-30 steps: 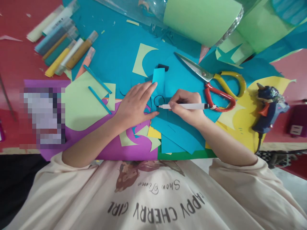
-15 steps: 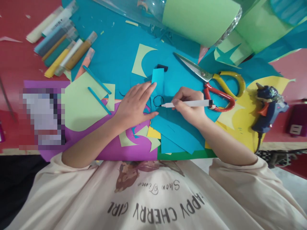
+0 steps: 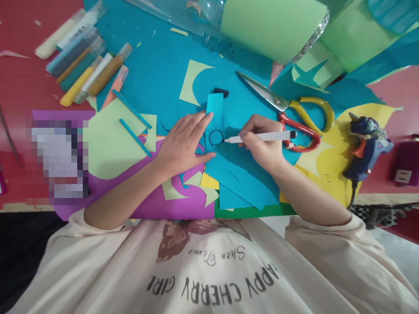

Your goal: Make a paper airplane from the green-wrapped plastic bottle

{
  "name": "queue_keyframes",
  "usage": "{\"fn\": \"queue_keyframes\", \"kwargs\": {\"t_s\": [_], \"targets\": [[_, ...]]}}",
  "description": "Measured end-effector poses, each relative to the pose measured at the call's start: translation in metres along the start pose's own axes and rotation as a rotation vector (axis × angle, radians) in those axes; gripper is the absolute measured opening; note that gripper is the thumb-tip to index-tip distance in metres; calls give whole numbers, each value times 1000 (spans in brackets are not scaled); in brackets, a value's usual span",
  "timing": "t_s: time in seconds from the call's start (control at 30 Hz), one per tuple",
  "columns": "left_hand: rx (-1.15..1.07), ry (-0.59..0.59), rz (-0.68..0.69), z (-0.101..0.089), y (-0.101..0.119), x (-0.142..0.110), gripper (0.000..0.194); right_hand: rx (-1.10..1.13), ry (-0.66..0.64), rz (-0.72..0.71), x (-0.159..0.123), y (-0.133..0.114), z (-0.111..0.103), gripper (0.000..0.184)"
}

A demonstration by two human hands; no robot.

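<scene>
My right hand (image 3: 262, 141) grips a white marker (image 3: 275, 136) with a black end. The marker's tip is at the right edge of a black circle (image 3: 209, 138) drawn on a strip of blue paper (image 3: 215, 104). Flat over the left edge of that strip lies my left hand (image 3: 185, 141), its fingers stretched out and thumb apart. A black marker cap (image 3: 221, 92) rests just beyond the strip's far end. Behind my right hand lie scissors (image 3: 278, 101) with one yellow and one red handle.
Several markers (image 3: 88, 56) lie at the far left, near light green paper (image 3: 113, 139) with two thin blue sticks. A glue gun (image 3: 368, 152) sits on yellow paper at the right. A green-wrapped cylinder (image 3: 273, 28) lies at the back. Paper scraps (image 3: 193, 83) are scattered about.
My right hand and the marker have shifted slightly right, the tip moving from the circle's lower edge to its right side. The circle's outline now looks closed. My left hand has stayed in place.
</scene>
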State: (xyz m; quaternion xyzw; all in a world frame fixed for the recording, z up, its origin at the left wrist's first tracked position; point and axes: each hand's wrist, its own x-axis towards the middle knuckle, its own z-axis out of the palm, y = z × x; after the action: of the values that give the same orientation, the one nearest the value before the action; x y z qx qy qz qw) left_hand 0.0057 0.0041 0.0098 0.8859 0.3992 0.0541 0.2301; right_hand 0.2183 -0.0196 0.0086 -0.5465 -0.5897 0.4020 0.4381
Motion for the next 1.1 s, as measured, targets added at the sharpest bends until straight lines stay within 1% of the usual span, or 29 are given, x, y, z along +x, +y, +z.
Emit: {"fn": "queue_keyframes", "kwargs": {"t_s": [0.2, 0.4, 0.57, 0.67, 0.77, 0.83, 0.87, 0.9, 0.97, 1.1], "targets": [[-10, 17, 4, 1, -1, 0, 75, -73, -30, 0, 0, -4, 2, 19], [-19, 8, -4, 1, -1, 0, 75, -40, 20, -23, 0, -1, 1, 18], [-5, 5, 2, 1, -1, 0, 75, -42, 10, -22, 0, 1, 0, 20], [-3, 5, 5, 1, -1, -1, 76, -1, 27, 3, 1, 2, 0, 23], [-8, 9, 9, 1, -3, -1, 76, 65, 85, 41, 3, 2, 0, 25], [-9, 23, 17, 3, -5, -1, 76, 149, 118, 30, 3, 1, 1, 25], [-8, 37, 18, 4, -6, -1, 76, 195, 115, 16, 2, 0, 1, 25], [-7, 56, 18, 5, -8, -1, 75, 235, 94, -2, 1, -1, 2, 26], [-7, 97, 12, 7, -10, 0, 74, 269, 3, -46, -2, -3, 4, 29], [-30, 130, 18, 10, -14, 0, 74, 118, -238, -117, -8, -7, 5, 37]]}}
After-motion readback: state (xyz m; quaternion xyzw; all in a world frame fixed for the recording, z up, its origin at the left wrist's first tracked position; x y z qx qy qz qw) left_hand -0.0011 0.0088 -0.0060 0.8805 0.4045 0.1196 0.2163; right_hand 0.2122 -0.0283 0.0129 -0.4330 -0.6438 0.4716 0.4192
